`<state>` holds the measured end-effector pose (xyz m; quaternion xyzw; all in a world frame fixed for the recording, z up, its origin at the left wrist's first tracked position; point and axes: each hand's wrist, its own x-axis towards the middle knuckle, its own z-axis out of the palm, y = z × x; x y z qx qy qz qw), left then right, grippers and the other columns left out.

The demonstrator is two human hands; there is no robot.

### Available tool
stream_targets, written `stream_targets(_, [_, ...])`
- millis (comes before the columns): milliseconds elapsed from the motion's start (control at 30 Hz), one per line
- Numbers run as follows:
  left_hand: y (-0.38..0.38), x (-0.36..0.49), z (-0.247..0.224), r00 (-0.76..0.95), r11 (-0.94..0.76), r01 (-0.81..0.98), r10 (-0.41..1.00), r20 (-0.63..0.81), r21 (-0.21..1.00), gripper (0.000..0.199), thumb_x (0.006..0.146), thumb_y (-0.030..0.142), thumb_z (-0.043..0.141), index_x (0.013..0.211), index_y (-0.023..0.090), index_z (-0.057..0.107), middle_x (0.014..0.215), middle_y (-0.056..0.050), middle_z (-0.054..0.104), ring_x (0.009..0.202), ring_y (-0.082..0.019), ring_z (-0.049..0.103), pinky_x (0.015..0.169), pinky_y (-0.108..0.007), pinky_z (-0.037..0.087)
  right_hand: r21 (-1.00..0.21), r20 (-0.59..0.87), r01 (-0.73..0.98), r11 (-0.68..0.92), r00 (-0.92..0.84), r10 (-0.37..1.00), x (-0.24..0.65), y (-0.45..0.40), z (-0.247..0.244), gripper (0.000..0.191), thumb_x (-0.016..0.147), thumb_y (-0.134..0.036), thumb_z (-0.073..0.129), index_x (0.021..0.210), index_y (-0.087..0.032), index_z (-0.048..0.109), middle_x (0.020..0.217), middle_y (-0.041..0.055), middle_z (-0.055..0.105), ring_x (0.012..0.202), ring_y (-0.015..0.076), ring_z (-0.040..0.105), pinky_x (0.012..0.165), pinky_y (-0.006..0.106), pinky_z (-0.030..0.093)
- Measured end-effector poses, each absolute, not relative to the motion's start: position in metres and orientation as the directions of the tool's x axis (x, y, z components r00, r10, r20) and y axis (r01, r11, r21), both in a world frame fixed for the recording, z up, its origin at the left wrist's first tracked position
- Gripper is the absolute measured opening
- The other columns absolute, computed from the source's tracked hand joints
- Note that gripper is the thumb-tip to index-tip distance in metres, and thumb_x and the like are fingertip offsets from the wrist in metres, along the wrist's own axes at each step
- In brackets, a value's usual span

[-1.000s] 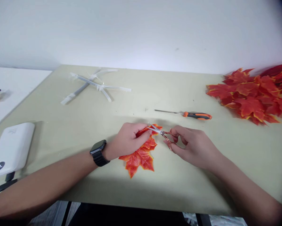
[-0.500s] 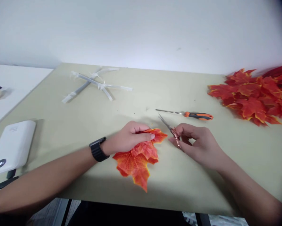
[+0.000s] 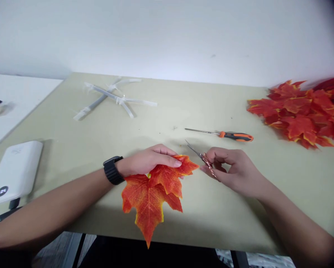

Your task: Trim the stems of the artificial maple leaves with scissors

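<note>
Several red-orange maple leaves (image 3: 148, 201) with yellow edges are pinched between the thumb and fingers of my left hand (image 3: 152, 160), near the middle front of the table. The largest leaf hangs toward the table's front edge. My right hand (image 3: 234, 169) holds small copper-handled scissors (image 3: 208, 164) just right of the leaves. Their blades look closed and point up and left, apart from the leaves. Behind the scissors lies a screwdriver (image 3: 234, 136) with an orange and black handle.
A heap of red leaves (image 3: 301, 119) lies at the back right of the table (image 3: 178, 230). Translucent sticks joined crosswise (image 3: 105, 95) rest at the back left. A white power bank (image 3: 18, 171) with a cable is at the left.
The leaves in my left hand have turned and spread, and the largest now reaches farther left and toward the front edge. The scissors have tilted slightly, their tips a little lower.
</note>
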<state>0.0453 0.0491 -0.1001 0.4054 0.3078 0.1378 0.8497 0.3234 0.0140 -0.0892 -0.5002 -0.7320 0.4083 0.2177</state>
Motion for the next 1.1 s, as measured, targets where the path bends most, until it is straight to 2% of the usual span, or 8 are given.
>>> stream_targets(200, [0.0484,0.0469,-0.1018,0.748,0.629,0.013,0.509,-0.426,0.777,0.022,0.086,0.036,0.081,0.093,0.016,0.081,0.089,-0.007,0.077,0.071,-0.014,0.069,0.063,-0.021,0.055,-0.811,-0.106,0.56,0.168,-0.423,0.9,0.3244,0.0144,-0.0916,0.029,0.093,-0.036,0.068,0.076,-0.021,0.049,0.072,-0.002,0.051,0.059,0.0106,0.037,0.053,0.025,0.034])
stream_targets(433, [0.0487,0.0459,-0.0963,0.792,0.578,0.053,0.472,-0.387,0.814,0.019,0.089,0.034,0.079,0.085,0.015,0.077,0.073,-0.002,0.07,0.058,-0.008,0.06,0.054,-0.018,0.047,-0.8,-0.105,0.57,0.185,-0.438,0.893,0.323,0.0146,-0.0886,0.024,0.093,-0.029,0.065,0.076,-0.021,0.05,0.073,-0.0008,0.053,0.06,0.0106,0.039,0.053,0.025,0.035])
stream_targets(800, [0.0501,0.047,-0.0974,0.835,0.537,0.084,0.422,-0.353,0.839,0.014,0.092,0.031,0.075,0.088,0.018,0.078,0.075,-0.001,0.067,0.06,-0.008,0.056,0.055,-0.02,0.044,-0.741,-0.127,0.619,0.258,-0.507,0.853,0.3281,0.0153,-0.0861,0.016,0.094,-0.032,0.064,0.083,-0.022,0.058,0.075,-0.001,0.058,0.06,0.0112,0.041,0.053,0.025,0.036])
stream_targets(900, [0.0509,0.0469,-0.0976,0.841,0.516,0.115,0.404,-0.359,0.849,0.016,0.092,0.031,0.074,0.082,0.019,0.077,0.071,-0.001,0.066,0.058,-0.009,0.054,0.053,-0.021,0.043,-0.724,-0.109,0.623,0.298,-0.529,0.841,0.3294,0.0154,-0.0843,0.016,0.094,-0.032,0.065,0.084,-0.022,0.057,0.075,-0.0018,0.059,0.058,0.0102,0.04,0.053,0.025,0.037])
stream_targets(1100, [0.0509,0.0453,-0.0978,0.842,0.508,0.171,0.369,-0.393,0.844,0.012,0.092,0.028,0.072,0.085,0.02,0.077,0.075,-0.001,0.071,0.06,-0.011,0.059,0.055,-0.023,0.045,-0.72,-0.094,0.602,0.345,-0.577,0.811,0.3304,0.0152,-0.0853,0.012,0.093,-0.029,0.067,0.088,-0.023,0.059,0.071,-0.0031,0.056,0.058,0.0099,0.046,0.053,0.024,0.039])
